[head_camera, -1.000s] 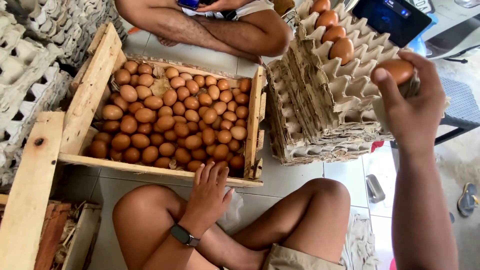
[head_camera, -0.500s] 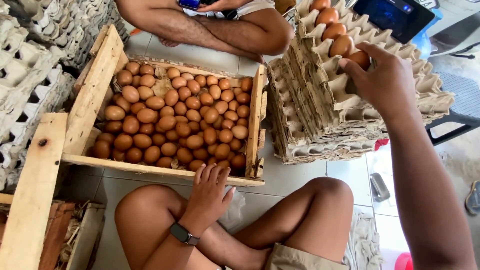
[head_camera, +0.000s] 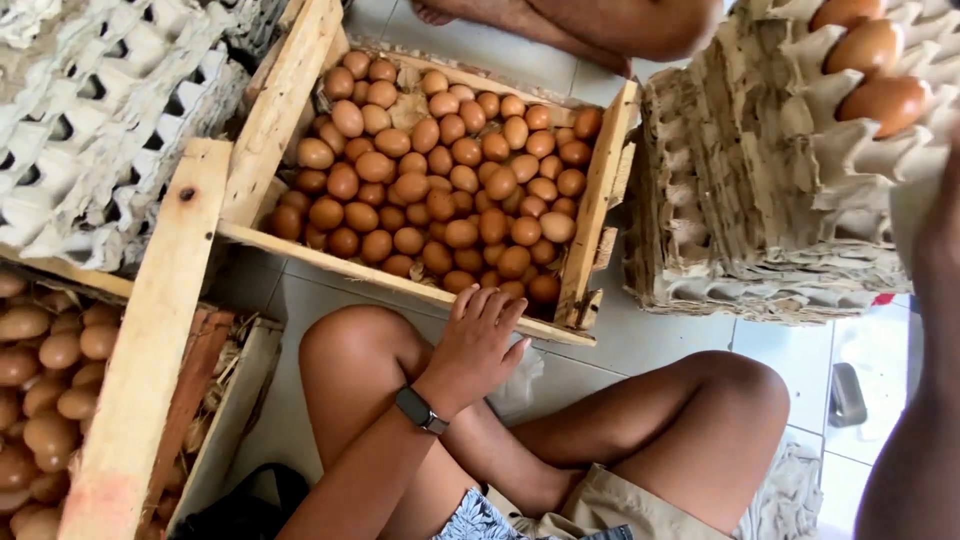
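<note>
My left hand (head_camera: 478, 345) rests flat on my left knee, fingers apart and holding nothing, its fingertips close to the front rim of a wooden crate (head_camera: 400, 280). A dark watch (head_camera: 418, 408) is on that wrist. The crate is filled with several brown eggs (head_camera: 450, 170). Only my right forearm (head_camera: 920, 420) shows along the right edge; the hand itself is cut off by the frame. It reaches up beside a tall stack of grey cardboard egg trays (head_camera: 760, 200), whose top tray holds three visible brown eggs (head_camera: 880, 75).
Another stack of cardboard trays (head_camera: 90, 110) stands at the upper left. A second wooden crate (head_camera: 150, 340) with eggs (head_camera: 45, 390) sits at the lower left. Another person's legs (head_camera: 600, 25) are behind the crate. White floor tiles lie underneath.
My right hand carried a brown egg to the top tray of the stack, then left the frame. The view has shifted closer and to the left. My left hand stayed on my knee.
</note>
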